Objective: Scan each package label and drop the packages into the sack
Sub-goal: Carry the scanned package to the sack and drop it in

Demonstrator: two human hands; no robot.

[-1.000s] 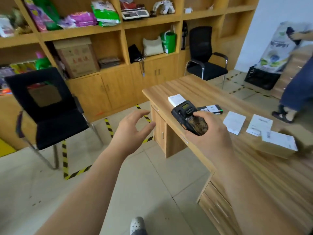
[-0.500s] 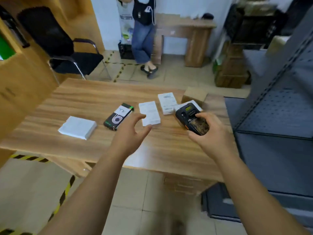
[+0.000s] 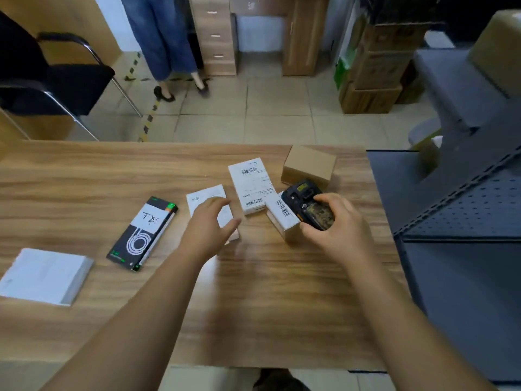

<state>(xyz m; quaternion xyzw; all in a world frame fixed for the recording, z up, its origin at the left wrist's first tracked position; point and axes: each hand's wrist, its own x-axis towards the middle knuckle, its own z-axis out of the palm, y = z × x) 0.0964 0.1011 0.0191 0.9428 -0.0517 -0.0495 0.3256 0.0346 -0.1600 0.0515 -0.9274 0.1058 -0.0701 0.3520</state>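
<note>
My right hand (image 3: 335,224) grips a black handheld scanner (image 3: 308,204) above a small brown box with a barcode label (image 3: 282,217). My left hand (image 3: 210,227) hovers with relaxed fingers over a white labelled package (image 3: 204,200), partly hiding it. A white box with barcodes (image 3: 251,184) lies just behind, and a plain cardboard box (image 3: 308,165) stands at the back right. A black and white slim box (image 3: 143,232) and a flat white box (image 3: 45,275) lie to the left on the wooden table (image 3: 253,306). No sack is in view.
A grey metal shelf unit (image 3: 462,221) stands against the table's right side. A black chair (image 3: 50,80) is at the far left. A person in jeans (image 3: 166,38) stands beyond the table, beside a drawer cabinet (image 3: 215,35) and stacked cartons (image 3: 375,71).
My view has swung from the shelves and chair round to the table top. Both hands have come down toward the packages, the left over the white package, the scanner over the small brown box.
</note>
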